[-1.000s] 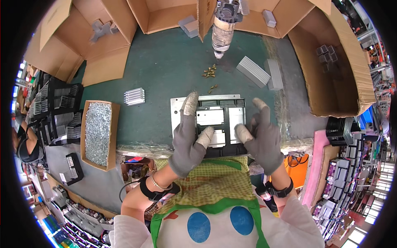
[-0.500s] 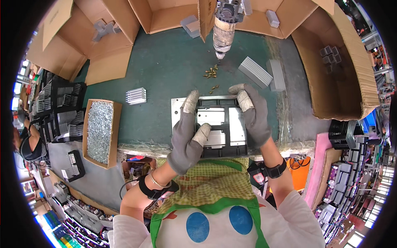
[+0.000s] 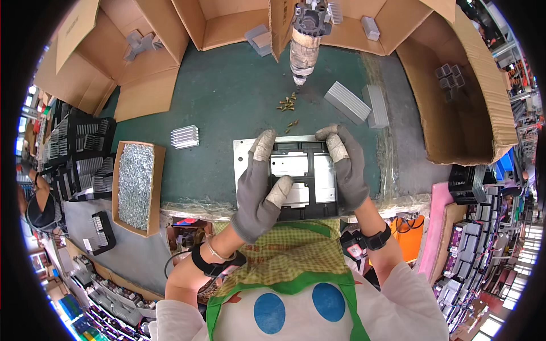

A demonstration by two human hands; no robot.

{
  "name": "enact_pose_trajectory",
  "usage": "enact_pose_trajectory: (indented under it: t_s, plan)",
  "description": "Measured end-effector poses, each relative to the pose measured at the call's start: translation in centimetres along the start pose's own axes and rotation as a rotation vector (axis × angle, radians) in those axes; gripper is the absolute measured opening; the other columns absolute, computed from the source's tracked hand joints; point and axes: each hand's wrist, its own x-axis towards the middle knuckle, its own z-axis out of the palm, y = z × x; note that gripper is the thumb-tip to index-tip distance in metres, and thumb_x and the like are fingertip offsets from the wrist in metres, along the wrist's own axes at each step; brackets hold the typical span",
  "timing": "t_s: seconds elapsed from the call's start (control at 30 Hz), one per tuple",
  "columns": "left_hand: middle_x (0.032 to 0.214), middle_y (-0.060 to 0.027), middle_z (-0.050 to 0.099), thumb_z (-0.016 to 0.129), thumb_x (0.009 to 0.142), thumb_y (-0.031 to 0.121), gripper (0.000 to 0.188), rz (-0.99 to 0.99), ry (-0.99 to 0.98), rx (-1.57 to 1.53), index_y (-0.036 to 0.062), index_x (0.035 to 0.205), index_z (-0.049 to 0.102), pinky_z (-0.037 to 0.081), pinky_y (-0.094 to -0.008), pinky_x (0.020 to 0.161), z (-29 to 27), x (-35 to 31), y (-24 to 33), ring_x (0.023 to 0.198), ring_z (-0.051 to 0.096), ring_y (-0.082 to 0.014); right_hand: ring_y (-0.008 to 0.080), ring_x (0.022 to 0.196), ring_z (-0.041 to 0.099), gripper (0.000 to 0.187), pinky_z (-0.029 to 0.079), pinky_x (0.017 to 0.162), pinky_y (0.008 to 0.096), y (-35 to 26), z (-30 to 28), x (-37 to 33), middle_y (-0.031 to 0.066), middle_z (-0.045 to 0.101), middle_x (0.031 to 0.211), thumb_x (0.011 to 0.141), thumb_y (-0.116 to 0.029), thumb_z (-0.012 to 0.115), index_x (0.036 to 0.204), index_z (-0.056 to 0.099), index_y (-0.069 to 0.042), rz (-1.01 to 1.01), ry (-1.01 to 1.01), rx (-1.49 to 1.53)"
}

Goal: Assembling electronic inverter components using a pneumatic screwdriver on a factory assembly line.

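A black plastic frame (image 3: pixel 311 213) with rectangular windows lies over a flat silver metal plate (image 3: pixel 242 153) at the bench's near edge. Bright metal surfaces show through its windows. My left hand (image 3: pixel 255 196), in a grey glove with taped fingertips, grips the frame's left side, its thumb across the face and its index finger along the plate. My right hand (image 3: pixel 351 170), gloved alike, is wrapped round the right edge; its thumb is hidden. Just beyond the plate are several brass-coloured screws (image 3: pixel 288 102). Above them hangs a tape-wrapped power screwdriver (image 3: pixel 303 54), bit pointing down.
Two finned heat sinks (image 3: pixel 348 102) lie right of the screws, and a smaller heat sink (image 3: pixel 185 137) lies left. A carton of small metal parts (image 3: pixel 135 184) stands at the left edge. Open cardboard boxes (image 3: pixel 463 96) line the back and right. A person (image 3: pixel 42 199) is far left.
The whole view has shifted slightly. My left thumb lies a little further right across the black frame. Both hands keep their grip.
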Motion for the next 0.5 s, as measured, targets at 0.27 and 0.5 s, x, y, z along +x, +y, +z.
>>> enact_pose_trajectory:
  t_s: [0.27,0.5]
  plan:
    - [0.143,-0.0303,0.037,0.058,0.091,0.036,0.071,-0.081,-0.052,0.223,-0.0065,0.142,0.034,0.036,-0.0430,0.107,-5.2,-1.3,0.2,0.131,0.043,-0.0421,0.0367,0.097,0.059,0.038,0.046,0.086,0.0443,-1.1,-0.1,2.6,0.0163,0.061,0.109,0.090,-0.027,0.062,0.121,0.054,-0.006,-0.218,-0.048,-0.440]
    - [0.105,-0.0153,0.061,0.062,0.083,0.012,0.034,-0.199,-0.012,1.226,0.0077,0.117,0.061,0.047,-0.0437,0.084,-21.7,-5.4,-2.1,0.096,0.059,-0.0353,0.0229,0.095,0.064,0.054,0.051,0.083,0.0366,1.9,-0.6,17.5,0.0150,0.064,0.108,0.078,-0.020,0.078,0.120,0.051,0.000,0.026,-0.237,0.134]
